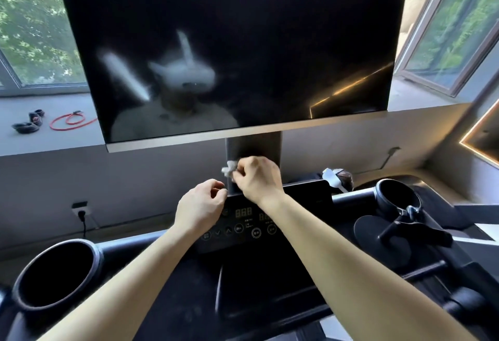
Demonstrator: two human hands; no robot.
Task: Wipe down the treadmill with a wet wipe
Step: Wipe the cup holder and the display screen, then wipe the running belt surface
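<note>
Right hand [256,178] pinches crumpled wet wipe [229,167] at the post [253,147] above treadmill console [237,235], left hand [199,207] curled, grip unclear; window sill [54,138] behind console; console labels unreadable.

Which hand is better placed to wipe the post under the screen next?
The right hand: it grips the wet wipe at the post. The left hand holds no wipe.

My right hand [256,178], wet wipe [229,168] in its fingers, and my left hand [199,205] sit close together in the gap between the screen [229,43] edge above and the control panel [243,224] below; the post [253,148] stands directly behind. Open room lies left of the post. Rightward, a white object [333,177] and a clamp [410,212] beside the cup holder [380,197] obstruct.
</note>
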